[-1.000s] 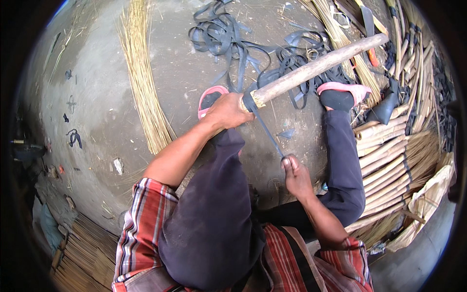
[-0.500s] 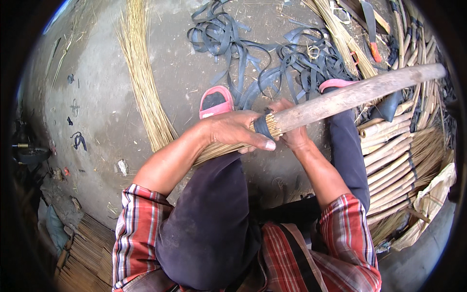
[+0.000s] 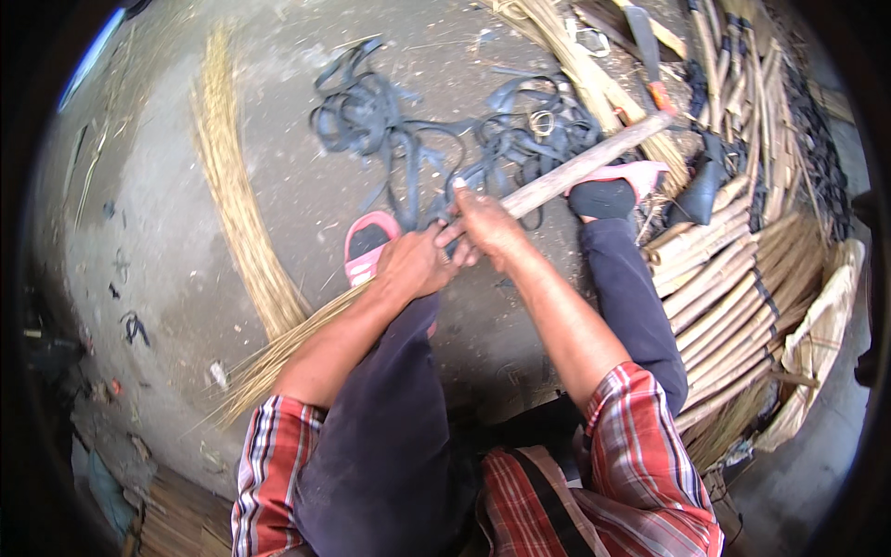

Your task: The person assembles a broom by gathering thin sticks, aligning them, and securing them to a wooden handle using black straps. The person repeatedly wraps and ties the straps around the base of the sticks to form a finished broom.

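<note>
Head: left hand (image 3: 413, 265) clasps straw (image 3: 283, 364), right hand (image 3: 488, 226) curls over wooden pole (image 3: 587, 165), grip unclear.

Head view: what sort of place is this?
Likely a small broom-making workshop: a loose bundle of straw-like stalks, tangled dark binding strips, and, at right, a row of what look like wooden-handled brooms.

The left forearm (image 3: 343, 339) and right forearm (image 3: 568, 314) converge inward, the left hand (image 3: 415, 264) positioned back uppermost and curled in a grip, the right hand (image 3: 489, 227) set close against its fingertip side, thumb (image 3: 459, 187) extended forward and fingers (image 3: 465, 252) bent.
</note>
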A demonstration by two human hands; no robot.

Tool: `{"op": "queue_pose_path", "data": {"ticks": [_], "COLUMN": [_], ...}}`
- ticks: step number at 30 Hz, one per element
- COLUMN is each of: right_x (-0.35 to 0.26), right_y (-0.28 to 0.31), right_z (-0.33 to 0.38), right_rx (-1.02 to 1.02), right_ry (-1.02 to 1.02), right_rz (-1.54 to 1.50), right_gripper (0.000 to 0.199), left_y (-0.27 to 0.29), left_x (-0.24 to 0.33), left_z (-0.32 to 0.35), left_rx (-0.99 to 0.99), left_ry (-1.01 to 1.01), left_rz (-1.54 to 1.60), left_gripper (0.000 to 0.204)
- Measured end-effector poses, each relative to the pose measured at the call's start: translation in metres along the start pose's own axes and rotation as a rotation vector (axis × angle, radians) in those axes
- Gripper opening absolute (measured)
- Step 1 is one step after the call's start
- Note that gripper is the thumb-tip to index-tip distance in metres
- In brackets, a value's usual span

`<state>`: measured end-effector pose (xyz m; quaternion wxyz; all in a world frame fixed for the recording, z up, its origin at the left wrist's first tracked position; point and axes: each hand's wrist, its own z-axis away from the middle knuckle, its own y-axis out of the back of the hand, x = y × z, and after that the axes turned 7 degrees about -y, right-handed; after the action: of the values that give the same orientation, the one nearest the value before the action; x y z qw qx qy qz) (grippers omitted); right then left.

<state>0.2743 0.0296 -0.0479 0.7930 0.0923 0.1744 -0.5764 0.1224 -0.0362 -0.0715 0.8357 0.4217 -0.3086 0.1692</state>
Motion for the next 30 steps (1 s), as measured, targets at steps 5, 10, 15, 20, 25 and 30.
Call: {"op": "queue_pose_path", "data": {"ticks": [5,10,15,20,25,30], "right_x": [0.029,0.059,0.073,0.065,0.068,0.079], "right_y": [-0.002,0.000,-0.006,-0.010,-0.013,-0.013], "right_z": [0.037,0.063,0.054,0.054,0.104,0.147], "right_rx": [-0.018,0.066,0.083,0.095,0.062,0.066], "right_ry": [0.156,0.044,0.082,0.076,0.090,0.111], "right_rz": [-0.155,0.041,-0.051,-0.091,-0.153,-0.194], "right_gripper": [0.025,0.025,0.029,0.033,0.033,0.031], "left_y": [-0.003,-0.004,-0.003,-0.007,-0.005,-0.005], "left_x": [-0.003,-0.007,-0.007,-0.004,-0.006,-0.007], "left_z": [-0.003,-0.001,0.012,0.011,0.010,0.009], "left_rx": [-0.043,-0.053,0.137,0.033,0.068,0.066], "left_ry": [0.032,0.022,-0.102,0.071,0.014,0.001], "left_rz": [-0.010,0.007,0.054,0.003,-0.031,-0.043], "left_gripper": [0.066,0.068,0.056,0.052,0.052,0.053]}}
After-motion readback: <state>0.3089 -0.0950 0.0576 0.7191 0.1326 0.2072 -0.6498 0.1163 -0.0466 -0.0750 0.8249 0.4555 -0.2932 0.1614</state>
